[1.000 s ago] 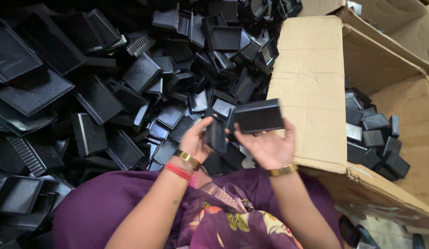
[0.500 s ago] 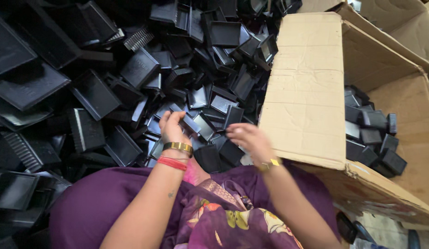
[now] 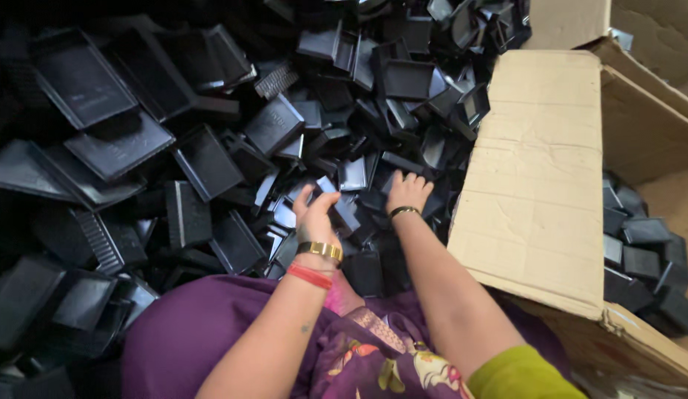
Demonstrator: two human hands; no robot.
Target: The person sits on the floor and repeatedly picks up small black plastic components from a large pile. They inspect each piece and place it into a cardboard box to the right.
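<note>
the heaped moulded plastic trays (image 3: pixel 203 159) are black, some glinting grey. the open corrugated cardboard box (image 3: pixel 536 177) is plain tan. the draped cloth (image 3: pixel 211 332) is purple, with what looks like a yellow-orange floral print. gold bangle (image 3: pixel 319 250), red bangle (image 3: pixel 309 275), olive-green sleeve (image 3: pixel 517 377).

**Dim corner, cardboard to the right**

An open cardboard box (image 3: pixel 536 185) stands right of the grip, its flap folded flat, its brown wall (image 3: pixel 647 125) lit behind. Light is dull and even. Floor is hidden; no windows show.
</note>
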